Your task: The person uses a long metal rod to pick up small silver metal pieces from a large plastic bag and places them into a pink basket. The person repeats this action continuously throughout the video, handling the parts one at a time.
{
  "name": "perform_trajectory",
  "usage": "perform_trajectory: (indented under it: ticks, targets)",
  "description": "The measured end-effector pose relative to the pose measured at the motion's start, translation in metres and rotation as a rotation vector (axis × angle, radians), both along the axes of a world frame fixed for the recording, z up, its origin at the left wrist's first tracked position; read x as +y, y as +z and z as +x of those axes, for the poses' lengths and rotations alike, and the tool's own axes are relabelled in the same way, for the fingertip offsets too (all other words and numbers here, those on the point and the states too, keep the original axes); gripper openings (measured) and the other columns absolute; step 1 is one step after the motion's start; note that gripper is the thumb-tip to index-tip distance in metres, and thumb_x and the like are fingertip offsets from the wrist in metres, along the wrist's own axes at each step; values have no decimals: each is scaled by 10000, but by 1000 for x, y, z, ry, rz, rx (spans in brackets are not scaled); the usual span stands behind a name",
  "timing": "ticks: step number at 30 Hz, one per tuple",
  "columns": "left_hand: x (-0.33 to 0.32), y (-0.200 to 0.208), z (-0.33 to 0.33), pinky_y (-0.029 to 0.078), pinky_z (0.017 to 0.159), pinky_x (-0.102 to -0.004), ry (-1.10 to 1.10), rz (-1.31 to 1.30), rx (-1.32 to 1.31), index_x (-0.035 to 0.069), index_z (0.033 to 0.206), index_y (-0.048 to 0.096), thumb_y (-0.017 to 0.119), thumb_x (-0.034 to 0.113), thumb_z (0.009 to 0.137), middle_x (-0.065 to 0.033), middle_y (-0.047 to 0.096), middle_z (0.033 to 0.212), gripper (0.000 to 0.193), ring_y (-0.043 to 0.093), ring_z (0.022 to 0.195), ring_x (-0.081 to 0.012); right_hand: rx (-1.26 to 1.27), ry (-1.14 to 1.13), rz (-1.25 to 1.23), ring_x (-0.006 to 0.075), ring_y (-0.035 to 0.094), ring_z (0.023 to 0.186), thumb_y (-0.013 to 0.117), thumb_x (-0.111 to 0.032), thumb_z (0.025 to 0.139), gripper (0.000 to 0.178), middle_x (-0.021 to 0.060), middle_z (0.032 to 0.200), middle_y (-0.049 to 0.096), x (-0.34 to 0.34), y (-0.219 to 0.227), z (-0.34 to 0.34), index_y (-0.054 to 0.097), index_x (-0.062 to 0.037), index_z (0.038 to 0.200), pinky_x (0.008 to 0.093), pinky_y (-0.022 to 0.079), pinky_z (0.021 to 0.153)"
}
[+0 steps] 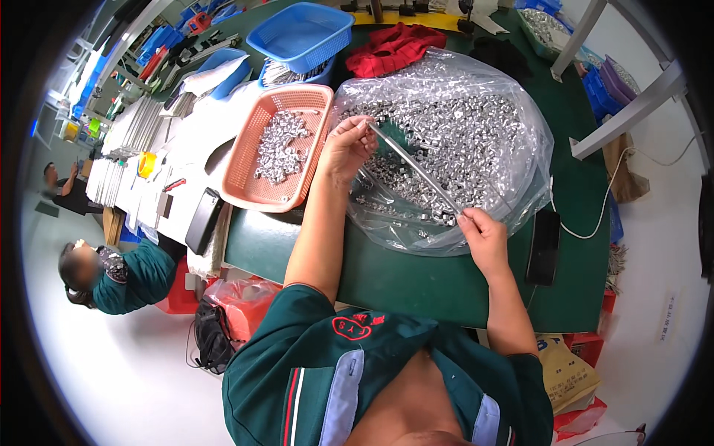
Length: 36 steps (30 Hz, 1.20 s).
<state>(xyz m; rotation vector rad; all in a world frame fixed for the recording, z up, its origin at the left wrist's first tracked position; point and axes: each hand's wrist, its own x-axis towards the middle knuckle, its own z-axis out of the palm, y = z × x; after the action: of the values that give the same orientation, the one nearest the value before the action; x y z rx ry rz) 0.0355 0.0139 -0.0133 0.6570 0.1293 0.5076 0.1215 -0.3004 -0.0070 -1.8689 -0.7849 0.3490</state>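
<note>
My left hand (348, 149), fingers pinched on the far end of a grey rod (416, 169), my right hand (487, 238), fingers clamped on its near end, rod slanting over a clear bag (537, 145) of metal pieces (483, 134) on the green desk (416, 282).

Near the centre, the lower right end of a thin metal rod (416, 169) is hidden by the fingers (466, 221) of the right hand (487, 241). The loose metal pieces (487, 130) around it are too small to tell their exact shape. At the top, a blue basket (300, 36) covers most of a lower one (327, 73). At the left, two people's faces are blurred. The bottom edge cuts off the wearer's green shirt (297, 349).
</note>
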Motion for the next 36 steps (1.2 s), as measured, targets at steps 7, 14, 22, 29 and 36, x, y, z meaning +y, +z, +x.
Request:
perform_trajectory:
  ticks: [7, 14, 22, 29, 36]
  targets:
    - [10, 9, -11, 429, 630, -278, -52, 189, 82, 7, 917, 649, 662, 101, 864, -32, 597, 750, 108, 533, 679, -131, -341, -17, 7, 250, 575, 534, 667, -175, 853, 125, 95, 644, 600, -1, 19, 4, 656, -61, 904, 318, 431, 515]
    - [-17, 9, 1, 417, 622, -277, -91, 257, 193, 16, 917, 622, 674, 147, 874, -29, 566, 729, 147, 511, 664, -126, -265, -32, 21, 186, 552, 520, 663, -162, 862, 121, 81, 628, 586, 0, 7, -1, 654, -55, 917, 296, 417, 509]
    - [-29, 11, 11, 488, 744, -320, 169, 1339, 773, 29, 959, 695, 715, 267, 798, -105, 683, 897, 288, 642, 800, -220, -26, -81, 112, 38, 437, 550, 660, -133, 881, 138, -3, 588, 524, -1, 5, 3, 655, -16, 953, 230, 367, 503]
    - [-36, -15, 22, 495, 697, -371, 251, 1814, 733, 30, 855, 673, 710, 175, 760, -104, 650, 785, 177, 632, 748, -263, -46, -77, 67, 44, 440, 537, 673, -131, 866, 141, 13, 578, 529, -1, 8, 2, 658, -10, 937, 241, 365, 496]
    - [-6, -6, 6, 489, 664, -283, 4, -60, 165, 12, 923, 610, 623, 55, 857, -116, 665, 870, 80, 605, 731, -172, -62, -77, 55, 64, 470, 530, 673, -125, 856, 148, 38, 581, 547, -2, 8, 3, 658, -3, 939, 252, 385, 504]
